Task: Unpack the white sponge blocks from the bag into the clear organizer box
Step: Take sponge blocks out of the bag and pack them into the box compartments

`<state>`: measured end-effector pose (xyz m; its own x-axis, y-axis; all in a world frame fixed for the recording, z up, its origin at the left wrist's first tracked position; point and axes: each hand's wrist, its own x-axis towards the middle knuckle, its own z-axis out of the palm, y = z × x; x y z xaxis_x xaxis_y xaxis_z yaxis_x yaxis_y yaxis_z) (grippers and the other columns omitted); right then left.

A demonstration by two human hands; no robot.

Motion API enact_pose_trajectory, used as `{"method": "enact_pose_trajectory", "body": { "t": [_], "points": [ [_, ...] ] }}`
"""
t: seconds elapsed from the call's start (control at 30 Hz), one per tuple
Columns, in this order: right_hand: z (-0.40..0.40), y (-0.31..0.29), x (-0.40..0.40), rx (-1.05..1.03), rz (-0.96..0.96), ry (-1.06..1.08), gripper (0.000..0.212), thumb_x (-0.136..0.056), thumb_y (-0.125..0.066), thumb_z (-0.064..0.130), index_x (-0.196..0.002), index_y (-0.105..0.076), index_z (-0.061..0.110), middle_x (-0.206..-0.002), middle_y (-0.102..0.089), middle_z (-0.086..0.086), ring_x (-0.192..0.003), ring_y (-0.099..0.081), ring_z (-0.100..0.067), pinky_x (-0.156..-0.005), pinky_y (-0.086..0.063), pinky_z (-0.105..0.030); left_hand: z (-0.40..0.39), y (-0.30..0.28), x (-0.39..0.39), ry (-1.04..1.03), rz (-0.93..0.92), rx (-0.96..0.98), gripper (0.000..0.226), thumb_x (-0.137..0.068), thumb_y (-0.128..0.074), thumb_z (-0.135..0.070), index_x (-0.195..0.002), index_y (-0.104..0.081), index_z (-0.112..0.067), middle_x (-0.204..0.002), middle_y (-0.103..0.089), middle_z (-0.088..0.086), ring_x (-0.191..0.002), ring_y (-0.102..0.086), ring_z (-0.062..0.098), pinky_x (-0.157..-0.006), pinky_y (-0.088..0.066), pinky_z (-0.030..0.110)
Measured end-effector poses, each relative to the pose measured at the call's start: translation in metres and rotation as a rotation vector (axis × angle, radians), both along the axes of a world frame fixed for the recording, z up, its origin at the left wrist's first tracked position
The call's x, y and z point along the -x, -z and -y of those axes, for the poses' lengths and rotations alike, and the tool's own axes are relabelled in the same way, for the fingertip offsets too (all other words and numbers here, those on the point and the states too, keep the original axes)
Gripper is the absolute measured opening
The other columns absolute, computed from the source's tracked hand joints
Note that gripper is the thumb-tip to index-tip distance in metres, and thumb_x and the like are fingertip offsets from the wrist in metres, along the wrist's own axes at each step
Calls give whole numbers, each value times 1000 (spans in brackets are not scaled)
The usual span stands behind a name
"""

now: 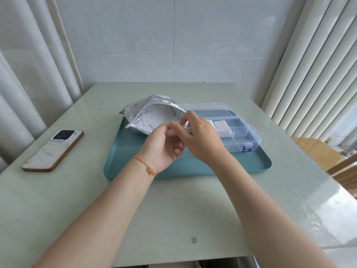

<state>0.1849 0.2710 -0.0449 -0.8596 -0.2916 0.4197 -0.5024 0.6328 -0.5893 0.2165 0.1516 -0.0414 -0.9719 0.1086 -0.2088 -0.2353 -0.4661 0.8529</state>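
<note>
sponge block (188, 130) | pinched between fingers (180, 132) of both hands

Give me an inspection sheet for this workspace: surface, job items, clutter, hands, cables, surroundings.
Surface: pale green table with a teal tray on it.
Job's things: foil bag lies open on the tray's left part, white pieces visible inside; clear organizer box sits open on the tray's right part, with white sponge blocks in a middle compartment.
Clutter: phone face down on the table, left of the tray.
Hands: left hand and right hand meet at the bag's mouth, together pinching a white piece.
Cables: nothing seen.
Surroundings: tiled wall, curtains on both sides, wooden chair at right.
</note>
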Motion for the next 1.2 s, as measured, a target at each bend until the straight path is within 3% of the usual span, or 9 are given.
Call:
{"method": "enact_pose_trajectory", "body": {
  "t": [0.2,0.3,0.43,0.5,0.63,0.8,0.93,1.03,1.2],
  "points": [
    [0,-1,2,-6,-90,187,42,-96,-43,56,-86,-52,16,-63,-50,7,-65,-53,-20,-52,-32,-30,0,3,2,3,6,-23,30,-95,-53,-40,-104,-59,-12,-74,-65,1,-52,-48,13,-42,-34,20],
    [-1,-1,3,-39,-81,207,44,-96,-41,56,-84,-53,16,-64,-50,6,-68,-54,-23,-54,-32,-30,0,6,6,-61,-5,-17,27,-95,-59,-33,-105,-65,-10,-82,-66,4,-55,-50,11,-43,-37,18],
    [-1,1,3,-100,-12,100,43,-93,-41,62,-93,-51,20,-79,-60,4,-75,-57,-22,-58,-40,-31,0,7,9,-185,-23,1,19,-97,-53,-16,-98,-68,-4,-64,-63,-1,-53,-44,10,-42,-34,16],
    [1,1,3,-121,-12,77,42,-95,-42,60,-95,-50,18,-81,-61,2,-75,-57,-23,-58,-41,-32,3,9,10,-215,-23,-6,22,-98,-53,-20,-97,-66,-3,-64,-65,2,-53,-47,12,-43,-37,17],
    [4,1,-1,-87,-51,74,38,-97,-44,53,-97,-45,15,-73,-59,3,-71,-56,-24,-57,-40,-33,5,8,6,-60,-28,-144,53,-97,-51,-41,-119,-63,6,-83,-72,7,-67,-64,11,-65,-52,19],
    [7,2,-6,-122,-149,88,38,-96,-48,52,-96,-36,16,-67,-46,8,-62,-46,-22,-48,-26,-30,4,8,5,60,0,-293,34,-99,-47,-32,-108,-64,-4,-92,-68,6,-85,-66,18,-79,-51,27],
    [5,3,-6,-161,-102,-8,44,-82,-62,56,-99,-43,20,-92,-55,7,-79,-51,-21,-60,-37,-31,8,10,10,-54,87,-272,24,-101,-43,-23,-96,-63,-11,-83,-63,3,-74,-60,15,-77,-45,27],
    [2,5,-4,-138,-84,-131,45,-75,-74,49,-101,-52,18,-97,-52,3,-84,-50,-20,-68,-44,-35,11,9,11,-136,82,-202,24,-98,-45,-13,-79,-60,-10,-69,-60,2,-58,-56,14,-66,-45,24],
    [-1,7,2,-157,-118,-153,71,-62,-82,46,-123,-52,25,-118,-44,1,-107,-42,-21,-94,-43,-40,17,6,8,-22,97,-208,15,-89,-48,-8,-77,-56,-9,-90,-57,11,-72,-64,25,-56,-52,29]
  ]
}}
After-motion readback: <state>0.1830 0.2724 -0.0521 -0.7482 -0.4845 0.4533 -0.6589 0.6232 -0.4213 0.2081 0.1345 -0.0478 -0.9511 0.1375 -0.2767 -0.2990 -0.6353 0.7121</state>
